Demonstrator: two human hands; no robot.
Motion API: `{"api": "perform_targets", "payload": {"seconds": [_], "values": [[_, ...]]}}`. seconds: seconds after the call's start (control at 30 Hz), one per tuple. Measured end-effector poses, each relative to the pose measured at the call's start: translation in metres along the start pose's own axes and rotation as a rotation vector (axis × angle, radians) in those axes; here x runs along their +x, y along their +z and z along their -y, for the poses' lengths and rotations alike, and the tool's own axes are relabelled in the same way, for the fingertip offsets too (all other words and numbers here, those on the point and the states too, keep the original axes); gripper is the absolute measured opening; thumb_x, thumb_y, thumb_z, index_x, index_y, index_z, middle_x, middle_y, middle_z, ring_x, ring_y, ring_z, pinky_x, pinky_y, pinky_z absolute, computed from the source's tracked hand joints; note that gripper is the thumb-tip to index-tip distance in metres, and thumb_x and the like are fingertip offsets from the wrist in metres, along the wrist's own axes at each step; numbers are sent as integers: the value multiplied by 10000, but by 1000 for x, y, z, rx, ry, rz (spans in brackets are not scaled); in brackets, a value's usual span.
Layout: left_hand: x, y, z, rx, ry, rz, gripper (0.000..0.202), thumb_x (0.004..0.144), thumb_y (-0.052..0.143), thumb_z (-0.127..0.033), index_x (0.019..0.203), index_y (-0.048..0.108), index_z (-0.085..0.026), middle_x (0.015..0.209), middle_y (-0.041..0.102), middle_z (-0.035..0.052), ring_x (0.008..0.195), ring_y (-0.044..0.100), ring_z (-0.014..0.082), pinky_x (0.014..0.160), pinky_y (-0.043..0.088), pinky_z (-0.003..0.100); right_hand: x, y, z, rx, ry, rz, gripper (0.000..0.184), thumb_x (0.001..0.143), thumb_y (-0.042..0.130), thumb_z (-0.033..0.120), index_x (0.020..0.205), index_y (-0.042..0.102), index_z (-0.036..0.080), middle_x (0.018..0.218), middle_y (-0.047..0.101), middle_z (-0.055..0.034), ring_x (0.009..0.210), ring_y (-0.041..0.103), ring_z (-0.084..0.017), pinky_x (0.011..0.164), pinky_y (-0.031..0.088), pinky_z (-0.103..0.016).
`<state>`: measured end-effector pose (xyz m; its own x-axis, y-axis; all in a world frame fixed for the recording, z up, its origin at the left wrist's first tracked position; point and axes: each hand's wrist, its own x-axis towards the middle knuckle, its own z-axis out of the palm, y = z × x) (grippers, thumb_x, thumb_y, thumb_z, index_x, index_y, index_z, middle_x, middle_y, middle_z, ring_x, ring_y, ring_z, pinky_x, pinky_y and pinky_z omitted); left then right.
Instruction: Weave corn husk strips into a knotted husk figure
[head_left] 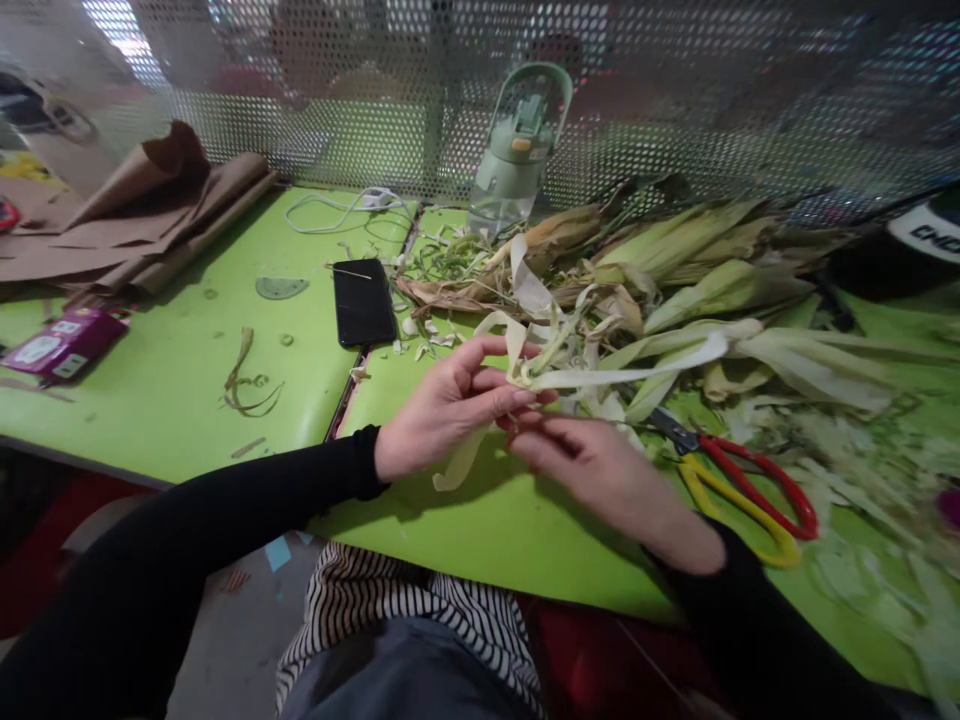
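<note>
Pale strips of corn husk (pixel 626 377) are pinched between the thumb and fingers of my left hand (pixel 442 405), gathered into a small knot-like bunch at the fingertips. One strip stretches out to the right, and another loose end (pixel 459 462) hangs below the hand. My right hand (pixel 607 475) meets it from the right, its fingers closed together just under the bunch; exactly what they grip is partly hidden. Scissors (pixel 806 510) with one red and one yellow handle lie beside my right wrist. A pile of corn husks (pixel 675 250) spreads behind both hands.
A black phone (pixel 365 305), a white cable (pixel 330 212) and a green-lidded bottle (pixel 514 160) stand or lie toward the back. Brown paper (pixel 150 225) and a purple packet (pixel 66 345) are at left. Husk scraps (pixel 862 560) cover the right side. A perforated metal screen (pixel 375 90) closes the rear.
</note>
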<state>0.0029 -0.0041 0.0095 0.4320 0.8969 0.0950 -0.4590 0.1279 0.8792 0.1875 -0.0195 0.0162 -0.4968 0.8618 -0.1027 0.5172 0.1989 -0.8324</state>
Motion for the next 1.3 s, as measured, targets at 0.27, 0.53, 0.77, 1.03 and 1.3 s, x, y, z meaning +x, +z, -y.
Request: {"api": "perform_targets", "payload": {"seconds": [0.27,0.53,0.77,1.03,1.3], "values": [[-3,0,1,116,-104,61,368,837,731,-237,1005,406,-203,770,689,-40,620,663,75,503,464,156,2,-16,-1,667,47,-225,248,823,699,324,1043,635,228,761,593,22,525,443,-79,401,298,-207],[-3,2,7,125,-216,79,439,761,812,-291,954,431,-190,771,683,-23,646,649,87,553,501,183,4,-4,-4,605,-10,-276,282,721,821,364,896,644,230,826,639,18,643,554,-99,535,449,-216],[-4,1,6,28,-154,99,346,822,764,-340,971,497,-177,794,709,1,726,681,105,658,560,212,1,-6,-2,566,-37,-327,132,787,729,301,850,637,230,736,555,48,520,421,-70,451,346,-223],[-5,-1,10,-169,-171,139,219,854,737,-231,1034,629,-168,919,767,28,873,733,119,694,583,189,8,-6,-2,838,175,-204,182,743,751,349,821,630,238,620,580,44,512,499,-94,391,241,-199],[-7,2,8,14,-279,196,298,897,677,-293,1141,661,-123,1093,755,135,979,719,167,848,570,284,6,-11,-6,436,160,-103,285,784,676,234,1068,666,212,750,651,10,573,543,-110,487,399,-226]]}}
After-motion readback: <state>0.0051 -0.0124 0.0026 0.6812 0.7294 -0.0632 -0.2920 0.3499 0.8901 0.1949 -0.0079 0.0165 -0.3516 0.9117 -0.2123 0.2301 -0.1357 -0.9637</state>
